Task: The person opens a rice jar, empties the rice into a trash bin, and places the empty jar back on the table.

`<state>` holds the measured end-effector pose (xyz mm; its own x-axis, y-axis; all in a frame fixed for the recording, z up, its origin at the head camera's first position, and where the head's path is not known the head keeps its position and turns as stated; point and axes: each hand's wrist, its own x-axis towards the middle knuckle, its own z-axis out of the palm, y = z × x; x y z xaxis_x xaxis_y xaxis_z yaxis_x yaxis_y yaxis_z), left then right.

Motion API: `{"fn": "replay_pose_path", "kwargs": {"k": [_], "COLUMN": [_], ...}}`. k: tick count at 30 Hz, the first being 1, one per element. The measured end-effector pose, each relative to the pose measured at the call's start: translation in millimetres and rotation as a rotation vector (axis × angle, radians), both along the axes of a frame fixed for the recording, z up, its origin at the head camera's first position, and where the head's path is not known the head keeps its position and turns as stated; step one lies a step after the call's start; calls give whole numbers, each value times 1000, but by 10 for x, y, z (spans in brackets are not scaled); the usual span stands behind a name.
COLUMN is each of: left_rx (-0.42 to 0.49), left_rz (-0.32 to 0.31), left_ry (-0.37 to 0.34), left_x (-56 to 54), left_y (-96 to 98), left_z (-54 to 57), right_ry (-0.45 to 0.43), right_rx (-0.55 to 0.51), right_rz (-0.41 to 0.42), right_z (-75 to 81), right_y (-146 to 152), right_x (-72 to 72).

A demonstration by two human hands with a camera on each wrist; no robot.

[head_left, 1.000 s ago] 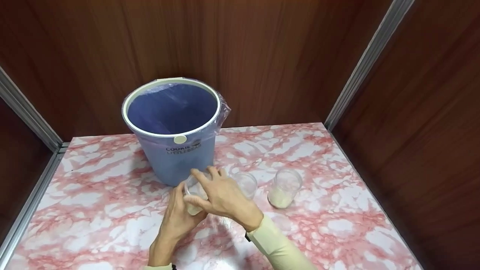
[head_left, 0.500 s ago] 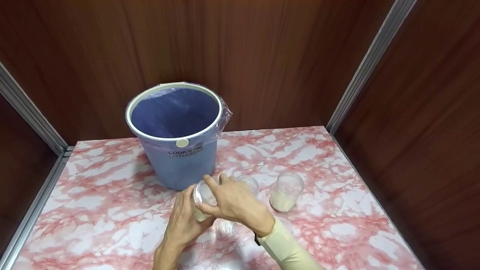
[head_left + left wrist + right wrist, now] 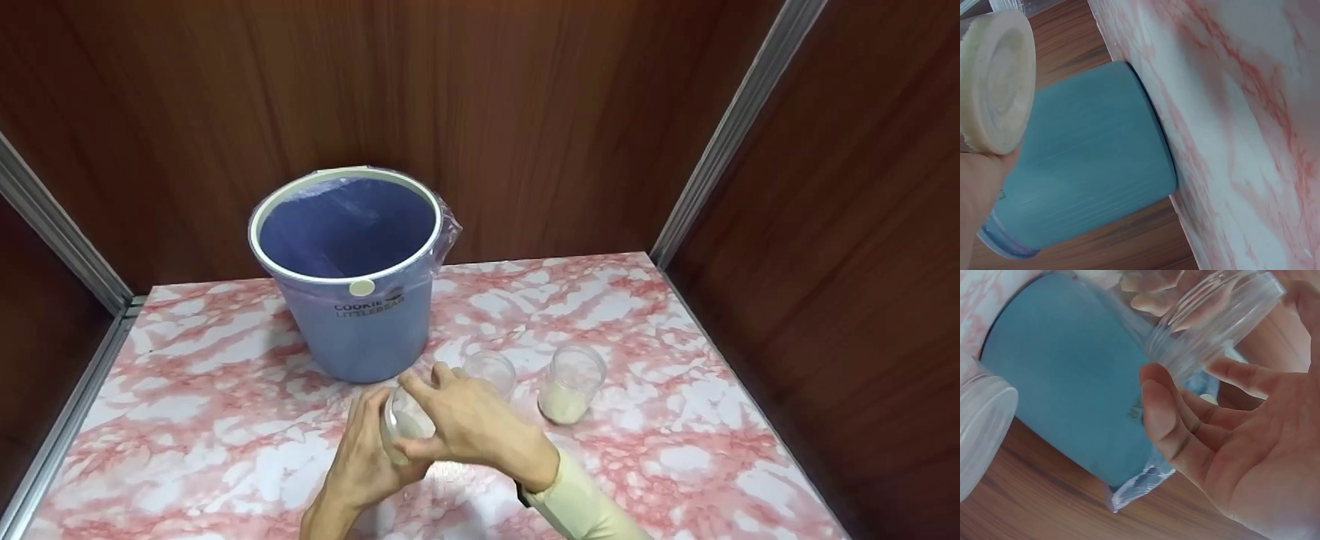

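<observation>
My left hand [image 3: 367, 454] grips a clear plastic jar [image 3: 397, 442] from its left side, in front of the bin. The jar is tilted, and its round base [image 3: 1008, 84] shows pale, whitish contents in the left wrist view. Over the jar's top, my right hand [image 3: 480, 427] spreads thumb and fingers around the clear screw lid [image 3: 1247, 318]. In the right wrist view, the thumb lies at one edge of the lid and the fingertips [image 3: 1159, 408] are close to the other. Part of the jar is hidden behind the right hand.
A blue bin [image 3: 364, 341] with a pale rim and plastic liner stands behind the hands. Right of them are a clear jar [image 3: 491, 367], partly covered by my right hand, and another jar [image 3: 566, 401] with pale contents. Wooden panels [image 3: 540, 127] surround the marbled table [image 3: 660, 465].
Both hands and the jar have come nearer to me and slightly right, away from the bin. My right hand stays around the jar's top. The view has shifted slightly.
</observation>
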<state>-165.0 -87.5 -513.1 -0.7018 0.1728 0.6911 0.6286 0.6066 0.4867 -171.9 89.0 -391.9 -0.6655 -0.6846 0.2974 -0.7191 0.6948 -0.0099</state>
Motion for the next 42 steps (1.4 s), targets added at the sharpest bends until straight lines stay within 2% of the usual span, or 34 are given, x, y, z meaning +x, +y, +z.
{"fn": "replay_pose_path", "kwargs": {"k": [6, 11, 14, 16, 18, 21, 24, 27, 32, 35, 39, 42], "left_rx": [-1, 50, 47, 4, -56, -106, -118, -118, -98, -92, -98, -79], "left_rz": [-50, -133, -116, -52, 52, 214, 310, 330, 295, 259, 185, 81], "left_ry": [-48, -150, -163, -96, 14, 147, 178, 153, 167, 166, 139, 120], "left_x": [137, 182, 203, 208, 203, 201, 218, 247, 254, 243, 212, 163], "left_y": [-12, 7, 41, 83, 143, 247, 337, 377, 358, 319, 249, 173], "left_z": [14, 2, -19, -38, -48, -45, -19, 9, 38, 58, 81, 85], "right_ry": [-38, -22, 19, 3, -25, -32, 8, 59, 203, 258, 236, 196], "right_rx": [20, 71, 123, 114, 69, -4, -7, -1, -42, -64, -76, -69], "right_rz": [77, 235, 316, 333, 293, 134, -52, -131, -107, -80, -52, -5], "right_z": [67, 100, 93, 75, 46, -6, -65, -117, -165, -168, -165, -151], "right_y": [49, 126, 176, 199, 204, 183, 143, 107, 121, 134, 136, 144], "right_x": [94, 83, 58, 52, 62, 102, 132, 129, 132, 153, 176, 177]}}
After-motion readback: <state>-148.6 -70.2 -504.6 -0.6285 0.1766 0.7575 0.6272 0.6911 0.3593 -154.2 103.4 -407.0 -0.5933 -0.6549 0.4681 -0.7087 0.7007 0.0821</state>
